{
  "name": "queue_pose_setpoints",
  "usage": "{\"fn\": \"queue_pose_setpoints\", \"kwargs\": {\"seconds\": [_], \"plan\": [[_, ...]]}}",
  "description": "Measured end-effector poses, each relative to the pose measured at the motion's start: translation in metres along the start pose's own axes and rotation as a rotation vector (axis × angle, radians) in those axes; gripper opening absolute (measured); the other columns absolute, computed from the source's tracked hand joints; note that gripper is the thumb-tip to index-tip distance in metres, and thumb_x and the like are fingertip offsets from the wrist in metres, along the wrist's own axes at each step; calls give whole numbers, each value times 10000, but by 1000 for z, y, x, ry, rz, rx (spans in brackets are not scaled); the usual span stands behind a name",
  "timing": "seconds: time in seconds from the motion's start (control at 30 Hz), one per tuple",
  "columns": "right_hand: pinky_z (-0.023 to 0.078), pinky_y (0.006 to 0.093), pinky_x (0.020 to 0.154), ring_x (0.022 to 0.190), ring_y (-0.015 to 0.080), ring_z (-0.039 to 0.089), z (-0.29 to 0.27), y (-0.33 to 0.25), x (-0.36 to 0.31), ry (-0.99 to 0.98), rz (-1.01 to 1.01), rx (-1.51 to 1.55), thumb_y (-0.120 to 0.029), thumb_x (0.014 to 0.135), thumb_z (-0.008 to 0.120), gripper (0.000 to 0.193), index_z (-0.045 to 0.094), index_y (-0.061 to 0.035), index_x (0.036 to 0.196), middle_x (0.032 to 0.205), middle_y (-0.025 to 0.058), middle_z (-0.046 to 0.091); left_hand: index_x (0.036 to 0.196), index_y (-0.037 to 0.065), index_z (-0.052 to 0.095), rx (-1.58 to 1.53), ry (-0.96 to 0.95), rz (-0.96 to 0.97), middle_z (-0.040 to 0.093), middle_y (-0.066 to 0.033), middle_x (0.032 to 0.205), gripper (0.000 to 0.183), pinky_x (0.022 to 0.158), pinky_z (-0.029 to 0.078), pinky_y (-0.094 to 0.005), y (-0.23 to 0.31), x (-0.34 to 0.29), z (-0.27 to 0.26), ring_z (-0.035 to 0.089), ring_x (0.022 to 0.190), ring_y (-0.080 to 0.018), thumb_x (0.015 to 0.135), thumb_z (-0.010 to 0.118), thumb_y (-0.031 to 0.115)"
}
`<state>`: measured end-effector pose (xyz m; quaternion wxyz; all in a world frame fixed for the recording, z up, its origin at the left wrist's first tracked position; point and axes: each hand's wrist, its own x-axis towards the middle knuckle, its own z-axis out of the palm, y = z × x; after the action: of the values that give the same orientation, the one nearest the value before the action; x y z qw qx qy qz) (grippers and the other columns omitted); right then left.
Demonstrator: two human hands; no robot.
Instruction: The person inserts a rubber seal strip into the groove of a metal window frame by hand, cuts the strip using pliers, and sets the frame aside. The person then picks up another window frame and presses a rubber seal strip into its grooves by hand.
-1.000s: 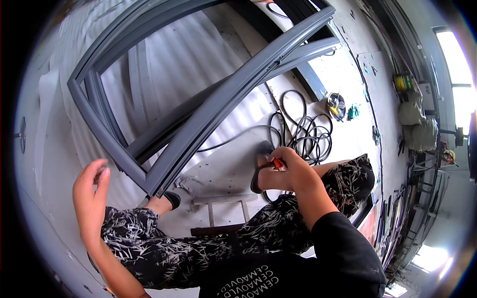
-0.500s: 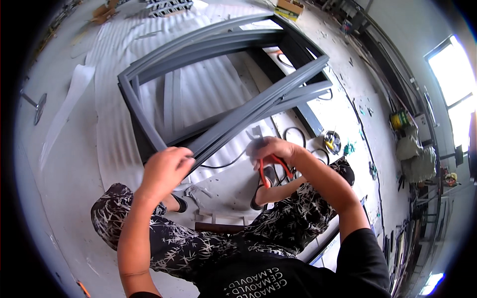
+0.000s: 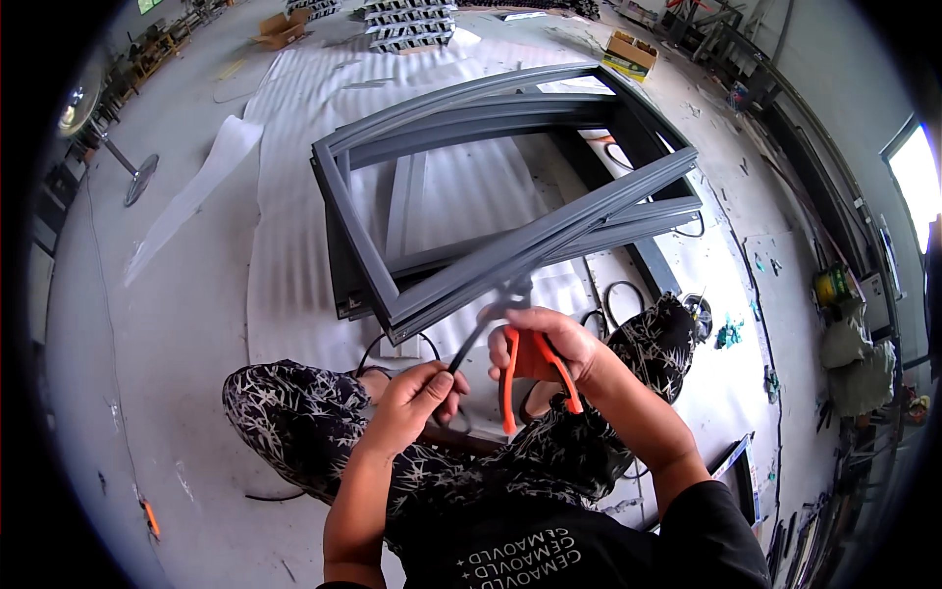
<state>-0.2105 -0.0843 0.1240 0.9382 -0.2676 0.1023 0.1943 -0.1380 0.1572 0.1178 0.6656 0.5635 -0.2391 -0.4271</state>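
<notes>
My right hand is closed around a pair of pliers-like cutters with orange handles. Their dark jaws are blurred and point away from me, close to the near bar of the upper frame. Lower and to the left, my left hand pinches a thin black strip, which looks like a rubber seal. The strip slants up toward the jaws; whether they grip it I cannot tell. Just beyond my hands lie grey metal window frames, stacked askew, one on another.
White foam sheeting spreads under the frames. Black cord loops by my right knee, near a round dark container. A cardboard box and stacked metal parts stand far off. An orange-handled tool lies at left.
My left hand has left the frame's near corner, come down toward my lap and now pinches the black strip. The cutters have come nearer to it. My whole view has shifted.
</notes>
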Motion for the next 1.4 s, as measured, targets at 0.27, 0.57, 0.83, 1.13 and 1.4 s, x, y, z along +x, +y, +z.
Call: {"fn": "queue_pose_setpoints", "kwargs": {"seconds": [0.27,0.57,0.83,1.13,1.4], "plan": [[323,523,1102,1253,368,493,-24,102,-40,264,59,275,-261,889,606,716,251,-91,1487,1330,236,519,1058,-2,642,194,451,9,484,36,676,233,502,268,-167,-19,-9,3,342,559,-11,998,540,199],[370,338,1063,1207,206,514,-1,132,-44,99,194,-193,-48,819,679,784,278,-56,1492,1277,106,558,1227,-1,577,6,378,-97,544,20,816,287,585,359,-182,-45,-15,-10,451,669,-42,1007,443,125],[442,288,939,1059,147,559,6,108,-19,252,-45,-1048,-73,802,721,727,373,-12,1437,1170,79,583,1149,0,613,651,530,241,625,-111,806,227,620,475,-300,-31,-20,1,599,672,-216,928,563,21],[481,400,874,1010,340,580,14,106,-19,312,-95,-1316,-194,755,687,706,439,-93,1408,1038,169,614,1059,4,614,1006,549,286,601,-151,813,248,635,466,-425,-28,-27,0,593,723,-341,815,611,-37],[494,404,850,974,340,596,17,104,-15,340,-87,-1415,-200,741,696,643,501,-78,1342,999,161,625,1072,7,613,1027,547,259,632,-148,892,273,701,491,-438,-31,-34,3,604,794,-354,801,627,-15]]}}
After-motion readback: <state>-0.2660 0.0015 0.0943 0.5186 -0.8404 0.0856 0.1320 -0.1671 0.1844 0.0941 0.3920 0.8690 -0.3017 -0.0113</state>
